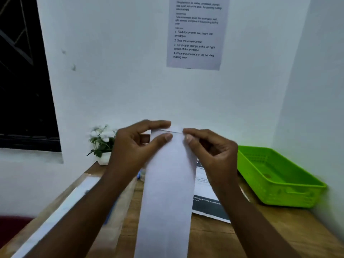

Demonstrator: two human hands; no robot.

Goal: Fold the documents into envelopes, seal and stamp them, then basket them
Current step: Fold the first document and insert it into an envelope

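While two hands pinch one folded document (167, 183), one green basket (279, 175)

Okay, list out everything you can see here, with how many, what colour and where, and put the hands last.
folded document: one, white, held up over the desk's middle by both hands
printed sheet: one, white with a dark band, flat on the desk behind the folded document
basket: one, green, right side of the desk by the wall
potted plant: one, white flowers, white pot, far left corner of the desk
instruction sheet: one, white, on the wall above
desk: one, brown wood
left hand: pinching the document's top edge
right hand: pinching the same edge
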